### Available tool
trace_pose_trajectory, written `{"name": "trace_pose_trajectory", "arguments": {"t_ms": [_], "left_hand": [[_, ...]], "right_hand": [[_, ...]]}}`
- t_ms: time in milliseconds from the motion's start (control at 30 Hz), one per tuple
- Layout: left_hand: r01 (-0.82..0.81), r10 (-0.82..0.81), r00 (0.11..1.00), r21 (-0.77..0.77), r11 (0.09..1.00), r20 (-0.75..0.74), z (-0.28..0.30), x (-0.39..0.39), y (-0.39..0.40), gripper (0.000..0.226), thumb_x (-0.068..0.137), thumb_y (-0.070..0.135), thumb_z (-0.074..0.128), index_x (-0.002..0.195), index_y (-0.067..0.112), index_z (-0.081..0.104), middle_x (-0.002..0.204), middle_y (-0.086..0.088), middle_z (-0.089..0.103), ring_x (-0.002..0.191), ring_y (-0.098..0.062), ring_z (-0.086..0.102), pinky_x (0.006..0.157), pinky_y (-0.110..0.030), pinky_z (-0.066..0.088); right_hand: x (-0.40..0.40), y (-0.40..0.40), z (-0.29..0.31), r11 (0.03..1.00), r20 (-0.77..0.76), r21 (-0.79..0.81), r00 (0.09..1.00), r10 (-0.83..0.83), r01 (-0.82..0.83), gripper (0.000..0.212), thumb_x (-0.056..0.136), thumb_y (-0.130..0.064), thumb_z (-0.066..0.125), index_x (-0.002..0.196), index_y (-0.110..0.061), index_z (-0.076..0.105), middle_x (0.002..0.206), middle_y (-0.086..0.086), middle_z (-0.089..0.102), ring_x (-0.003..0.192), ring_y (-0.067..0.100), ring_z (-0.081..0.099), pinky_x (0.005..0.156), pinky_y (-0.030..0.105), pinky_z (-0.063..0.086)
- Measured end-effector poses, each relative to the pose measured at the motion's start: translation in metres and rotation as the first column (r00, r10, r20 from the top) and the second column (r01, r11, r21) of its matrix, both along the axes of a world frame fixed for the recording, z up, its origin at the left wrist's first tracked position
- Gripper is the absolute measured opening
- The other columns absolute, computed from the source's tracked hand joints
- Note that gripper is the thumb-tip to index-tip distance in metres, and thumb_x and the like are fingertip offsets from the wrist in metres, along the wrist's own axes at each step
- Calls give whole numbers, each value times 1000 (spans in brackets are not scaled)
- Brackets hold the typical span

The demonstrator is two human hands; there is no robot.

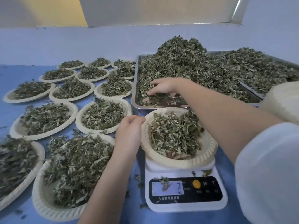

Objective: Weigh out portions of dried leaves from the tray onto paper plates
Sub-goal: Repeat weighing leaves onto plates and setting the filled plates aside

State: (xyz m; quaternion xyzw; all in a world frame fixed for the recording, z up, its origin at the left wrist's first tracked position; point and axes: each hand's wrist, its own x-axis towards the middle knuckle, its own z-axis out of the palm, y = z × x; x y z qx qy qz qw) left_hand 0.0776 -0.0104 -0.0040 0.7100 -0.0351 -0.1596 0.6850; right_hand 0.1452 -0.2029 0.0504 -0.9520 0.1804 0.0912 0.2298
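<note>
Under the right hand (pixel 163 87), dried leaves (pixel 202 68) heap the metal tray (pixel 135 101); its curled fingers gather some. Nearer, the left hand (pixel 129 128) pinches the rim of a leaf-filled paper plate (pixel 178 160) on a scale (pixel 186 191). Left of both, filled plates (pixel 48 120) cover the blue tabletop (pixel 9 75).

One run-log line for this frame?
step: portioning | right hand: pinching leaves in tray | left hand: holding plate rim on scale | display: unreadable
</note>
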Motion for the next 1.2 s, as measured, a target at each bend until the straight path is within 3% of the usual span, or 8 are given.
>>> {"name": "trace_pose_trajectory", "arguments": {"t_ms": [233, 333, 467, 633, 900, 967, 1067, 1200], "left_hand": [[65, -70, 996, 69, 995, 60, -6, 5, 1, 12, 87, 25, 60, 94, 19, 67, 100, 1, 68, 100, -18, 60, 92, -38, 46], [32, -89, 967, 236, 971, 238, -9, 4, 3, 9, 86, 25, 60, 79, 22, 63, 68, 18, 62, 71, 5, 54, 63, -13, 39], [-84, -91, 903, 380, 921, 420, -6, 2, 8, 12, 85, 27, 60, 75, 20, 62, 47, 14, 53, 54, -2, 50, 50, -13, 36], [-35, -87, 952, 389, 921, 293, 2, 10, 9, 18, 89, 29, 60, 79, 16, 66, 58, -5, 63, 36, -15, 52, 51, -26, 41], [-40, 23, 990, 116, 992, 138, 34, 29, 4, 24, 87, 10, 65, 71, -5, 56, 51, -13, 56, 27, -19, 49, 33, -24, 43], [-60, 45, 987, 95, 994, 152, 47, 41, -4, 17, 86, 8, 64, 79, -6, 57, 62, -16, 59, 35, -25, 58, 44, -35, 54], [-101, 76, 978, 125, 987, 195, 61, 55, -20, 19, 85, 5, 64, 100, -6, 60, 94, -20, 61, 44, -27, 65, 49, -38, 57], [-152, 107, 956, 149, 977, 273, 67, 63, -41, 21, 92, 14, 58, 107, -1, 58, 88, -15, 62, 42, -23, 65, 46, -36, 57]], "right_hand": [[21, 13, 4, 983, -181, -53, 970, 165, -177, 73, 90, -47, 58, 150, -38, 18, 159, -4, 10, 144, 24, 18, 112, 47, 23], [9, 14, 14, 984, -67, -59, 984, 162, -166, 65, 95, -46, 50, 151, -29, 21, 159, -1, 15, 143, 23, 20, 114, 45, 19], [-20, 8, 27, 993, 91, -92, 993, 81, -73, 58, 98, -43, 44, 147, -16, 33, 154, 4, 30, 134, 26, 39, 106, 41, 36], [-53, 8, 37, 999, 69, -49, 997, -19, 23, 64, 94, -51, 47, 145, -15, 37, 146, 5, 41, 108, 28, 55, 89, 42, 50], [-84, 13, 57, 983, 278, 67, 943, -185, 173, 59, 98, -46, 42, 142, -7, 39, 146, 11, 41, 120, 28, 51, 84, 37, 44], [-89, 11, 60, 966, 364, 134, 895, -256, 222, 53, 99, -43, 38, 135, -4, 46, 133, 11, 52, 100, 23, 56, 73, 31, 43], [-90, 7, 58, 940, 463, 177, 818, -341, 292, 43, 99, -40, 34, 88, -10, 62, 73, 3, 56, 57, 13, 43, 53, 26, 36], [-87, 6, 49, 910, 545, 239, 728, -416, 340, 46, 99, -35, 34, 56, -18, 36, 49, -7, 31, 41, 10, 27, 44, 23, 27]]}}
